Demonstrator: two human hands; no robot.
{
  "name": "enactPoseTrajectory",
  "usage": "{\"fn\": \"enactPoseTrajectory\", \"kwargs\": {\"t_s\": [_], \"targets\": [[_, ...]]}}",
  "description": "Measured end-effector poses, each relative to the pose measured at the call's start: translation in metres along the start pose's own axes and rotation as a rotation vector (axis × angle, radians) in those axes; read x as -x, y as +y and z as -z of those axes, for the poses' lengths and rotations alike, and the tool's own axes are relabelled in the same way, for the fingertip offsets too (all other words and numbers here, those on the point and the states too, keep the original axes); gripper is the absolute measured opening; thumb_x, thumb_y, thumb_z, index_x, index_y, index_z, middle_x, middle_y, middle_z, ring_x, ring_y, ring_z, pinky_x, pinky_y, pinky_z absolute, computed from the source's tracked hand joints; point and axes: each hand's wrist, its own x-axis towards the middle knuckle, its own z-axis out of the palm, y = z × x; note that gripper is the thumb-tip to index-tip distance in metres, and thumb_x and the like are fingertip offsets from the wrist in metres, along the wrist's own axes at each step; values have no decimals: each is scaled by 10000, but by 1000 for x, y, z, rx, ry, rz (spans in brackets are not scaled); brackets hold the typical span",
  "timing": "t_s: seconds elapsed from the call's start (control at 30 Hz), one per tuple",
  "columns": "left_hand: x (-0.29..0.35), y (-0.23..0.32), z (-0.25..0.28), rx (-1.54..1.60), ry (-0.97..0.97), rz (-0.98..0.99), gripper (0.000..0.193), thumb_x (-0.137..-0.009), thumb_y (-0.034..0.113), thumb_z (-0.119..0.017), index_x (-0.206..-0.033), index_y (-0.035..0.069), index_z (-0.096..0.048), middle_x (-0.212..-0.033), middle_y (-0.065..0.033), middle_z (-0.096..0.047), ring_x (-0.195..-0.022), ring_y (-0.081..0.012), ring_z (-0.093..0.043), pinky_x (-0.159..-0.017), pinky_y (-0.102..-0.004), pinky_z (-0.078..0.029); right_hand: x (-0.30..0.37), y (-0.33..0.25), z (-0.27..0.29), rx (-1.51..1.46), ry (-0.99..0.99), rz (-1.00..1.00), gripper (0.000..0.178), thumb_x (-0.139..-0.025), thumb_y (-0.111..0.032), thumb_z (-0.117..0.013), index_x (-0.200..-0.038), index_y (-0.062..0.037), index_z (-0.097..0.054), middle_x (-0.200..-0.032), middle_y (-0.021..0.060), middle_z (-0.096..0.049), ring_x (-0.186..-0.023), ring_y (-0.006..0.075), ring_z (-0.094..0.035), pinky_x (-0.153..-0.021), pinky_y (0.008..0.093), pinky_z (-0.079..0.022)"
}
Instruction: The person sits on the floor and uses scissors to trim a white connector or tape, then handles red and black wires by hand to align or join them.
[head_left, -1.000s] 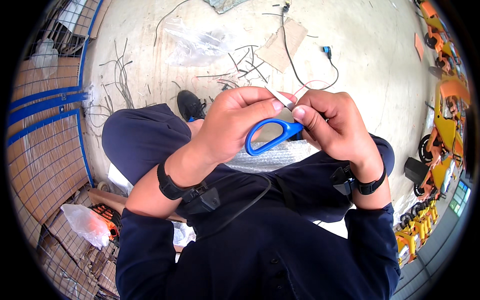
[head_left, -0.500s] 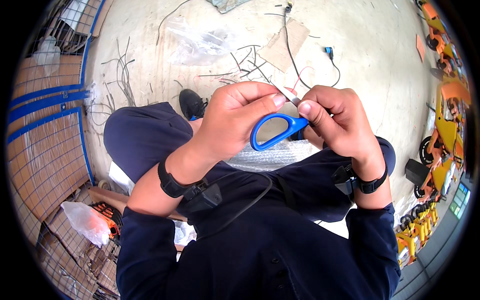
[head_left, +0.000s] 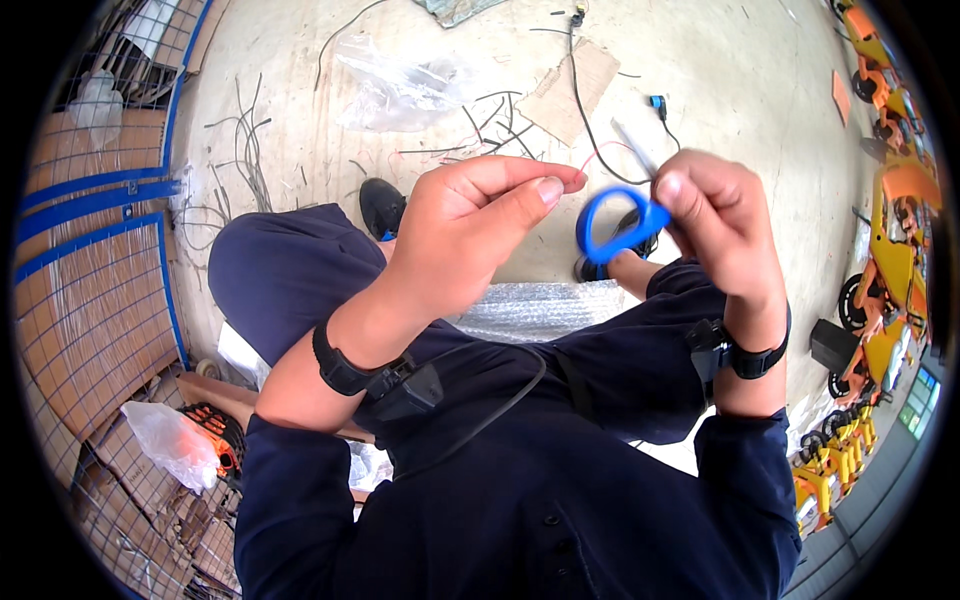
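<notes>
My left hand (head_left: 462, 228) pinches the end of a thin red wire (head_left: 603, 145) between thumb and forefinger. The wire arcs up and over toward the right hand, where its far end is hard to make out. A pair of scissors (head_left: 653, 217) with a blue handle is gripped in my right hand (head_left: 722, 218), thumb on top by the pivot. Its blade points up and to the left, apart from my left fingertips, and the blue finger loop hangs slightly blurred between the two hands.
Cut black cable pieces (head_left: 500, 125), a clear plastic bag (head_left: 400, 85) and a cardboard piece (head_left: 572, 90) lie on the floor ahead. Bubble wrap (head_left: 545, 310) lies between my legs. A blue-framed mesh cage (head_left: 95, 250) stands left; several yellow wheeled machines (head_left: 890, 240) line the right.
My right hand has moved right with the scissors, drawing the blade away from the left fingertips. The scissors have tipped more upright. My left hand has barely moved.
</notes>
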Motion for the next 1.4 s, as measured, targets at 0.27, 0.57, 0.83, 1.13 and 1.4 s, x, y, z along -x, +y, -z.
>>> {"fn": "enactPoseTrajectory", "kwargs": {"t_s": [0.27, 0.57, 0.83, 1.13, 1.4], "targets": [[0, 3, -3, -11, -53, 39, 261, -947, 97, -550, -1156, -30, -642, -634, 74, -523, -529, 27, -393, -472, -170, -285, -1, 0, -29, 337, -81, 339, 165, -888, -160, -639, -779, -37, -650, -621, 101, -581, -549, 277, -568, -510, 329, -436], [0, 0, -4, 90, -88, 61, 258, -935, 105, -578, -1144, -31, -646, -837, -20, -663, -681, -6, -548, -590, -150, -432, 1, -2, -30, 283, -46, 242, 167, -893, -165, -640, -785, -39, -658, -595, 93, -570, -514, 250, -555, -493, 319, -426], [-1, 0, -3, 64, -46, 51, 222, -932, 103, -590, -1092, -38, -656, -754, -3, -628, -600, 4, -491, -526, -149, -373, 1, 1, -31, 303, 32, 242, 188, -895, -169, -650, -760, -38, -647, -561, 90, -540, -466, 234, -519, -459, 310, -393], [-1, -3, 0, 12, -54, -86, 192, -946, 91, -581, -1028, -65, -657, -863, -79, -691, -763, -63, -621, -647, -192, -507, 0, -4, -28, 210, 13, 95, 231, -910, -195, -648, -760, -18, -647, -531, 77, -518, -447, 160, -465, -451, 289, -373], [-3, -7, -1, -54, -31, -115, 188, -945, 89, -588, -1025, -65, -658, -868, -74, -691, -769, -65, -620, -659, -197, -510, -1, -2, -27, 215, 13, 121, 259, -925, -214, -638, -769, -7, -648, -521, 49, -512, -469, 101, -458, -454, 278, -370]]}}
